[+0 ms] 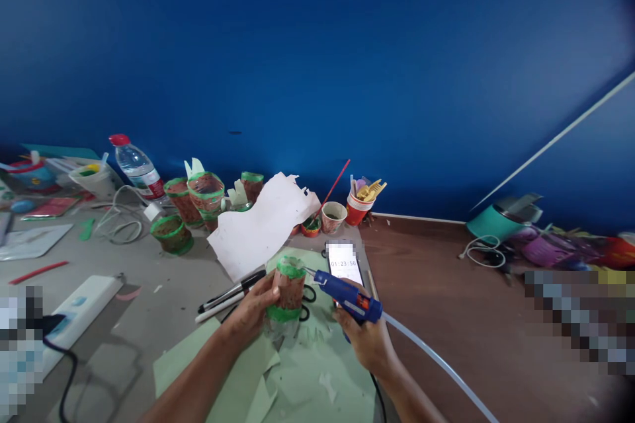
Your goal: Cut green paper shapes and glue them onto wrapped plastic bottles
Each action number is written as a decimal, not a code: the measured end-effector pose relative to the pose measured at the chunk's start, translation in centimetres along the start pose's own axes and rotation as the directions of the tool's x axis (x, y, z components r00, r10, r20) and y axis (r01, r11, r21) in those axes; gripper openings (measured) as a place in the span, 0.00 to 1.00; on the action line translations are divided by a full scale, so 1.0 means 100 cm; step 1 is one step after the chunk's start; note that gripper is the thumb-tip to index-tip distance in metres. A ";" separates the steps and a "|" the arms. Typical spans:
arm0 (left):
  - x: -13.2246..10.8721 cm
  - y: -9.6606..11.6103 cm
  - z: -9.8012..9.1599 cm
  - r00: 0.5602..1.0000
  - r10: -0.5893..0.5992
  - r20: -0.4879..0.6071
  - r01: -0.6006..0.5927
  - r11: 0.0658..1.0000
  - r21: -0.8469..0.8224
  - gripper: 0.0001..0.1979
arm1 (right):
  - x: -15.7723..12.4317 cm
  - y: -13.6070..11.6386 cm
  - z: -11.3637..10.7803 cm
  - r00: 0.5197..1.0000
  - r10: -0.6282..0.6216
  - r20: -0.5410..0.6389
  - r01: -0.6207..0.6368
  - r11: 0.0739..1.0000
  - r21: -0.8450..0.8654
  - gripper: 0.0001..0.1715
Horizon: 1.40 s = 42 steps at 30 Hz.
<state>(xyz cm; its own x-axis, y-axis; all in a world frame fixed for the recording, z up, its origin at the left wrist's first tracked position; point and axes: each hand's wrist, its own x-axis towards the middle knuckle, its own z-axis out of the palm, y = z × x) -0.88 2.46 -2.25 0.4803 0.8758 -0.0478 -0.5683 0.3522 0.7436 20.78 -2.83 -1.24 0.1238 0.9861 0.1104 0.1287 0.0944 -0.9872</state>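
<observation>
My left hand [258, 304] is closed around a cut plastic bottle piece [288, 291], painted reddish brown with green bands at its top and lower part. A blue hot glue gun [350, 296] is gripped in my right hand [364, 337], its nozzle pointing left at the green top rim; whether it touches cannot be made out. From the gun's back runs a long translucent glue stick [441, 367]. Beneath both hands lies pale green paper [317, 377]. Black scissor handles [308, 304] show just behind the bottle piece.
Similar painted pieces [206, 192] and a water bottle [139, 168] stand at the back left. Behind my hands are torn white paper [268, 221], a paper cup [333, 217] and a phone [343, 261]. Pens [231, 294] lie left; a power strip [82, 317] is farther left.
</observation>
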 end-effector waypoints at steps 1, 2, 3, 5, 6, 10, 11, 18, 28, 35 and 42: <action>0.000 -0.001 -0.002 1.000 -0.001 -0.007 0.001 1.000 0.003 0.14 | 0.000 -0.001 0.000 1.000 0.000 -0.004 0.000 1.000 0.004 0.23; 0.000 -0.002 -0.005 1.000 0.000 -0.016 0.001 1.000 0.010 0.14 | 0.001 -0.002 0.000 1.000 -0.002 -0.007 0.002 1.000 0.006 0.23; 0.000 -0.003 -0.007 1.000 0.004 -0.024 -0.003 1.000 0.016 0.14 | 0.001 -0.004 0.001 1.000 -0.006 -0.013 0.006 1.000 0.005 0.23; 0.000 -0.005 -0.010 1.000 0.003 -0.026 -0.003 1.000 0.019 0.14 | 0.001 -0.006 0.001 1.000 -0.007 -0.023 0.007 1.000 0.003 0.22; 0.000 -0.005 -0.011 1.000 0.002 -0.023 -0.002 1.000 0.016 0.14 | 0.001 -0.007 0.002 1.000 -0.003 -0.021 0.003 1.000 0.005 0.22; 0.000 -0.004 -0.010 1.000 -0.004 -0.003 0.004 1.000 -0.010 0.13 | 0.002 -0.010 0.003 0.999 0.031 0.010 -0.031 0.999 0.036 0.21; 0.000 -0.004 -0.009 1.000 -0.006 0.005 0.006 1.000 -0.018 0.13 | 0.003 -0.012 0.003 0.999 0.034 0.011 -0.034 0.999 0.036 0.20; -0.001 0.000 -0.006 0.999 -0.009 0.052 0.012 0.999 -0.049 0.14 | 0.004 -0.019 0.004 0.999 0.036 -0.006 -0.036 0.999 0.017 0.19; -0.002 -0.005 -0.019 0.994 -0.068 0.090 0.078 0.991 -0.107 0.19 | 0.002 -0.014 0.003 0.990 0.136 0.046 -0.138 0.989 0.043 0.21; -0.002 0.002 -0.012 0.980 -0.073 0.184 0.099 0.986 -0.133 0.19 | 0.001 -0.009 0.002 0.989 0.147 0.008 -0.147 0.988 0.034 0.22; -0.004 0.005 -0.010 0.974 -0.110 0.199 0.144 0.976 -0.162 0.23 | 0.000 -0.004 0.001 0.993 0.108 0.038 -0.110 0.992 0.064 0.25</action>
<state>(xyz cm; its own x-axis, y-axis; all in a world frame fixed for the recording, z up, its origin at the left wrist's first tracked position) -2.03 2.65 -2.57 0.6634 0.7483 0.0043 -0.5940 0.5231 0.6112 20.62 -2.81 -0.83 0.0998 0.9950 -0.0010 0.0512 -0.0062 -0.9987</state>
